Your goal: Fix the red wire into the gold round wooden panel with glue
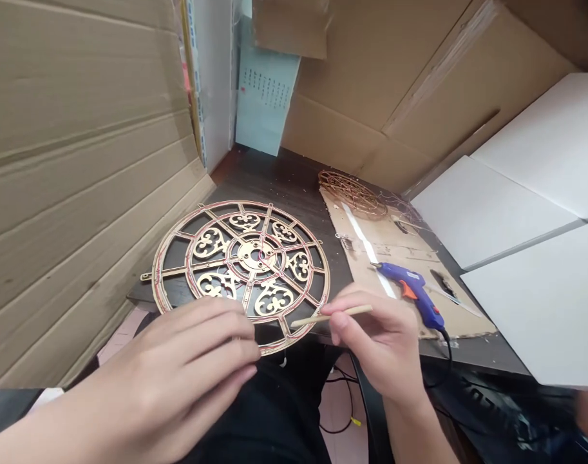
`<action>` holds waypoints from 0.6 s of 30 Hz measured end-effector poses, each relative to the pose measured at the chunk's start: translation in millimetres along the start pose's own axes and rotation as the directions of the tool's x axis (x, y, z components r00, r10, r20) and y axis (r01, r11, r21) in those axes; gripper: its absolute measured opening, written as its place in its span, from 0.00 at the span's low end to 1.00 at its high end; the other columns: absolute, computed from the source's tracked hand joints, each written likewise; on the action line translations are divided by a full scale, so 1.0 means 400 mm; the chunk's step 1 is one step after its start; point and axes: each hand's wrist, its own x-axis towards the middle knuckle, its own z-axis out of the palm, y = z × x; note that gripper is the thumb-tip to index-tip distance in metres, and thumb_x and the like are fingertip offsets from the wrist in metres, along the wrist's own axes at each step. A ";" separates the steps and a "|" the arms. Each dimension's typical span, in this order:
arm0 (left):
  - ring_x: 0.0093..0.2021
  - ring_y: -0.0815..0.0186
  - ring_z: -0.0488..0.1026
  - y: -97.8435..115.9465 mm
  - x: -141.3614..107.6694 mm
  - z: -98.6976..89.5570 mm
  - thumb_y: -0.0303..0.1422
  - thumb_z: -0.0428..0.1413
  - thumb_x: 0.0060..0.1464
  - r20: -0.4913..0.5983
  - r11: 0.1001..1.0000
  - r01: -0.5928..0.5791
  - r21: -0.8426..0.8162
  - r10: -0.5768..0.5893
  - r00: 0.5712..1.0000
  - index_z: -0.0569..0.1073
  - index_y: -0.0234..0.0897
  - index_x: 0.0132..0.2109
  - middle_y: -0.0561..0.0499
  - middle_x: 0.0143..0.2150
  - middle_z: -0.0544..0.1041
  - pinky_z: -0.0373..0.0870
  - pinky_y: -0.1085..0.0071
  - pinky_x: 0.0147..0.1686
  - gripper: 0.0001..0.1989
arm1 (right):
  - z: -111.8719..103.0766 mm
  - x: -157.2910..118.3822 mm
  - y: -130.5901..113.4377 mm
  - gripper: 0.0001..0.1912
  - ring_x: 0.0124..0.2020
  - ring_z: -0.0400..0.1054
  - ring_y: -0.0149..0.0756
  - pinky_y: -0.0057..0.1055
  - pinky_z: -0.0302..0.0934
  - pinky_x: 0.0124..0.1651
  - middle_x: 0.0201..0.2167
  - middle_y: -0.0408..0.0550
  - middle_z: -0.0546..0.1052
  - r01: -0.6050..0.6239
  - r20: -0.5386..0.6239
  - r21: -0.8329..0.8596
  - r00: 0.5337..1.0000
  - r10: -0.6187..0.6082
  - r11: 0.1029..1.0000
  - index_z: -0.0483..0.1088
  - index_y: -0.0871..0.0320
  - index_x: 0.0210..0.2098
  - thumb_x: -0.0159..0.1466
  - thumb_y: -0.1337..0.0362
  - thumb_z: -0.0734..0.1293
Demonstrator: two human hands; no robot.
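Wooden wheel: The pale openwork wheel (249, 263) lay flat at centre-left of the frame, on the dark table (286, 177), its near rim seeming to reach past the edge, perhaps to bring it close to the hands.
Red wire: Thin red strands (190, 281) followed the rings and some spokes; lying flat, the wheel left these lines open to view.
Left hand: At lower left, the left hand (192, 357) arched over the near rim, fingers together and bent. Their tips were partly hidden, so whether they gripped or merely steadied it could not be told.
Right hand: At lower right of centre, the right hand (375, 341) pinched a slim wooden stick (307, 320) between thumb and forefinger, a light grip that suited fine control.
Stick tip: Its end pointed left, over the wheel's lower-right rim; contact was unclear.
Glue gun: Right of centre, the blue glue gun (414, 290) lay on its side, nozzle leftward, on a cardboard sheet (333, 205), probably to spare the tabletop.
Brown disc: A wiry openwork disc (354, 191) rested at the sheet's far end, apart from the wheel.
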 end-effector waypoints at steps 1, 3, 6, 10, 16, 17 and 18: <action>0.54 0.64 0.71 0.004 -0.014 0.003 0.20 0.57 0.65 -0.009 1.000 0.003 0.020 -0.002 1.000 0.77 0.35 0.48 0.48 0.47 0.78 0.66 0.66 0.57 0.09 | 0.010 -0.003 0.007 0.06 0.27 0.72 0.27 0.23 0.67 0.28 0.30 0.42 0.78 -0.029 -0.002 0.074 1.000 0.029 0.997 0.81 0.52 0.41 0.71 0.69 0.71; 0.54 0.62 0.71 0.005 -0.038 0.012 0.20 0.58 0.65 -0.015 0.999 0.004 0.044 -0.003 1.000 0.78 0.34 0.48 0.47 0.48 0.78 0.66 0.65 0.56 0.09 | 0.032 -0.019 0.022 0.07 0.26 0.72 0.26 0.21 0.68 0.27 0.29 0.42 0.77 -0.076 -0.011 0.210 0.997 0.080 0.975 0.79 0.52 0.41 0.74 0.67 0.68; 0.53 0.62 0.72 -0.007 -0.051 0.026 0.21 0.58 0.65 0.005 0.998 -0.022 0.067 0.022 1.000 0.78 0.34 0.49 0.47 0.48 0.79 0.67 0.63 0.57 0.08 | 0.057 -0.046 0.040 0.07 0.26 0.73 0.26 0.21 0.70 0.29 0.29 0.42 0.78 -0.109 -0.016 0.310 0.993 0.120 0.944 0.78 0.52 0.42 0.75 0.66 0.67; 0.52 0.61 0.72 -0.024 -0.048 0.035 0.20 0.59 0.64 0.007 0.993 -0.070 0.097 0.070 0.998 0.77 0.33 0.49 0.46 0.50 0.79 0.69 0.62 0.56 0.08 | 0.064 -0.057 0.050 0.07 0.27 0.74 0.26 0.21 0.71 0.30 0.29 0.42 0.78 -0.151 0.004 0.333 0.987 0.158 0.931 0.78 0.53 0.42 0.76 0.65 0.66; 0.51 0.60 0.72 -0.025 -0.048 0.035 0.20 0.61 0.62 0.024 0.993 -0.070 0.097 0.068 0.997 0.77 0.33 0.50 0.46 0.50 0.79 0.70 0.61 0.53 0.10 | 0.059 -0.040 0.041 0.07 0.30 0.76 0.27 0.20 0.74 0.32 0.32 0.42 0.78 -0.165 0.058 0.266 0.986 0.156 0.950 0.78 0.53 0.42 0.75 0.67 0.67; 0.51 0.59 0.73 -0.025 -0.049 0.035 0.20 0.61 0.62 0.023 0.992 -0.073 0.099 0.071 0.997 0.77 0.33 0.50 0.46 0.49 0.79 0.71 0.61 0.52 0.11 | 0.059 -0.038 0.039 0.06 0.30 0.76 0.26 0.20 0.73 0.31 0.32 0.42 0.78 -0.161 0.064 0.250 0.987 0.150 0.955 0.78 0.54 0.42 0.74 0.67 0.68; 0.51 0.59 0.73 -0.025 -0.049 0.035 0.20 0.61 0.62 0.023 0.992 -0.076 0.104 0.074 0.997 0.77 0.33 0.50 0.46 0.50 0.79 0.71 0.61 0.51 0.11 | 0.059 -0.037 0.038 0.06 0.30 0.76 0.26 0.19 0.73 0.31 0.32 0.42 0.78 -0.155 0.069 0.237 0.987 0.142 0.959 0.78 0.54 0.42 0.74 0.68 0.68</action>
